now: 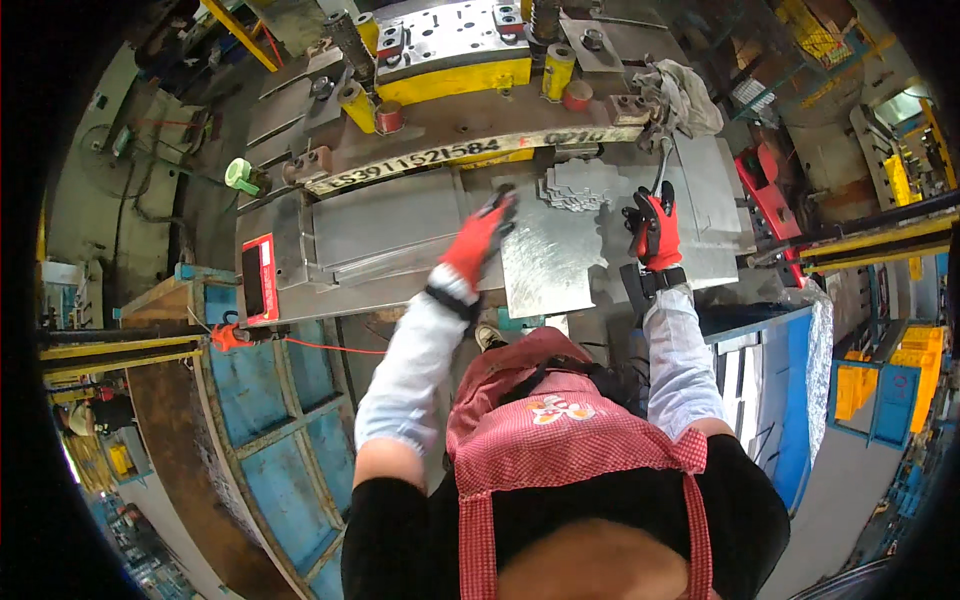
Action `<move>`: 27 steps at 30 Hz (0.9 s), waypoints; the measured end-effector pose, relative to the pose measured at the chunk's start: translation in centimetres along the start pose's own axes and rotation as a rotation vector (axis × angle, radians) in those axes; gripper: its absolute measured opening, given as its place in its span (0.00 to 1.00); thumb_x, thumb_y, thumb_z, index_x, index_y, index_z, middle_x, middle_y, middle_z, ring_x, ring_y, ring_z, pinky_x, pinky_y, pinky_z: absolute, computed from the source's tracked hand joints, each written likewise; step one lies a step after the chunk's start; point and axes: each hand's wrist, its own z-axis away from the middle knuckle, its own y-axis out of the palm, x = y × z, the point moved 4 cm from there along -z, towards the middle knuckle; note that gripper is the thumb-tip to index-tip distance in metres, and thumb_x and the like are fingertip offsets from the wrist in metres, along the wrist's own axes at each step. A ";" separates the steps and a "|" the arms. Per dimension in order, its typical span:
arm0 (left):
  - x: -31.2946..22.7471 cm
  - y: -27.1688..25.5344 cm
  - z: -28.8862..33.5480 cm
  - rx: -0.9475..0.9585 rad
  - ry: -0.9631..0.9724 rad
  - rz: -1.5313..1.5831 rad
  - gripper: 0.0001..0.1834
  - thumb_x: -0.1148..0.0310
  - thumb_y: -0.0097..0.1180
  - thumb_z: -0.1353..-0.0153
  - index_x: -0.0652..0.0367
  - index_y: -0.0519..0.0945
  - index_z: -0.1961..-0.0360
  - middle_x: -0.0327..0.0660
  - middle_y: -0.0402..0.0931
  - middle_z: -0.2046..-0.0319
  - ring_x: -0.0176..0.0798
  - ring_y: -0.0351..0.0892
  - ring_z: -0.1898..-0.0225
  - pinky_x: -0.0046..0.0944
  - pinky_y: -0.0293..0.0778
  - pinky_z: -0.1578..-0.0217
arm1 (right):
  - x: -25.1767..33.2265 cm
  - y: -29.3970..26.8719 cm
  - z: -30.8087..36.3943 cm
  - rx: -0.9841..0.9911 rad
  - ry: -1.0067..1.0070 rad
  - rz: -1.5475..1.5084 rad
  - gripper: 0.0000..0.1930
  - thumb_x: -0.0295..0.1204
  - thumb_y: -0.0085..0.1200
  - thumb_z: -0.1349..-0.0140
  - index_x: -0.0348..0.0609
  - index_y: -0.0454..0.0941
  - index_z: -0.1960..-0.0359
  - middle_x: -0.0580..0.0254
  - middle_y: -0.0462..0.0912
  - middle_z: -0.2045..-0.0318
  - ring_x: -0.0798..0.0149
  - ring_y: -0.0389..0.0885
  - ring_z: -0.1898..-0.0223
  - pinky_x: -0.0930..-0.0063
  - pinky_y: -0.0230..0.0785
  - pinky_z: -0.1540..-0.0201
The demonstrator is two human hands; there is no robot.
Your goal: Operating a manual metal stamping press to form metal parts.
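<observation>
My left hand (pixel 482 238), in a red glove with dark fingertips, is over the left edge of a shiny metal sheet (pixel 548 262) with a jagged right side. Motion blurs its fingers, and I cannot tell whether it grips anything. A similar glove covers my right hand (pixel 656 232), farther right, its fingers curled. From those fingers a slim silver metal tool (pixel 662 166) points away from me; its exact kind is unclear. Between the hands, at the far end of the sheet, lies a stack of thin metal pieces (pixel 582 186) with stepped edges.
Behind the bench stands a large press die (pixel 455 75) with yellow blocks and posts. Flat metal sheets (pixel 390 220) lie at left, near a red-framed dark panel (pixel 259 278). Another sheet (pixel 712 200) lies right, below a grey rag (pixel 684 95). A blue-lined bin (pixel 768 370) stands near right.
</observation>
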 end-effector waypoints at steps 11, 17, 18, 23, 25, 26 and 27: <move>7.6 3.4 -12.6 -0.187 -0.288 -0.114 0.30 0.42 0.44 0.44 0.58 0.75 0.56 0.38 0.72 0.67 0.35 0.66 0.64 0.34 0.62 0.60 | -0.7 3.0 -2.6 0.194 -0.776 1.041 0.17 0.30 0.53 0.53 0.36 0.73 0.60 0.51 0.77 0.65 0.51 0.75 0.62 0.66 0.66 0.56; 10.6 0.5 -14.4 -0.269 -0.166 -0.165 0.27 0.49 0.46 0.42 0.60 0.72 0.52 0.39 0.72 0.57 0.35 0.67 0.57 0.33 0.61 0.54 | -2.2 2.0 -2.8 0.252 0.018 0.213 0.13 0.28 0.46 0.44 0.39 0.71 0.58 0.57 0.77 0.65 0.59 0.76 0.63 0.66 0.65 0.53; 10.2 1.1 -13.9 -0.281 -0.207 -0.150 0.25 0.51 0.46 0.42 0.59 0.72 0.51 0.39 0.72 0.57 0.35 0.67 0.56 0.33 0.62 0.54 | -3.8 -0.1 -3.5 0.148 0.149 0.006 0.14 0.28 0.44 0.44 0.39 0.71 0.56 0.57 0.76 0.65 0.60 0.75 0.63 0.68 0.67 0.55; 3.1 2.4 -5.5 -0.259 0.099 -0.503 0.20 0.57 0.48 0.42 0.56 0.71 0.52 0.39 0.73 0.61 0.34 0.69 0.61 0.32 0.67 0.60 | -0.2 -0.2 -0.5 -0.041 -0.032 -0.015 0.21 0.28 0.47 0.44 0.42 0.62 0.47 0.61 0.77 0.65 0.70 0.74 0.76 0.78 0.67 0.78; 0.9 1.9 -0.6 -0.252 -0.093 -0.353 0.18 0.58 0.49 0.42 0.56 0.72 0.53 0.38 0.72 0.64 0.32 0.68 0.66 0.30 0.66 0.64 | 4.3 5.1 2.5 0.022 -0.025 0.091 0.25 0.28 0.48 0.44 0.41 0.58 0.44 0.61 0.77 0.72 0.73 0.72 0.81 0.80 0.64 0.80; 2.5 0.3 0.8 -0.220 -0.123 -0.271 0.18 0.58 0.49 0.41 0.56 0.73 0.54 0.36 0.72 0.66 0.30 0.67 0.69 0.29 0.65 0.67 | 4.6 6.3 3.5 0.122 0.007 0.237 0.25 0.29 0.47 0.43 0.40 0.58 0.43 0.61 0.77 0.74 0.74 0.71 0.81 0.81 0.63 0.80; 3.7 -1.0 2.2 -0.198 -0.136 -0.200 0.17 0.58 0.48 0.41 0.56 0.73 0.54 0.35 0.71 0.68 0.28 0.66 0.72 0.28 0.64 0.70 | 3.1 6.7 4.1 0.164 0.001 0.269 0.28 0.28 0.47 0.44 0.37 0.53 0.41 0.62 0.77 0.77 0.74 0.69 0.83 0.82 0.62 0.82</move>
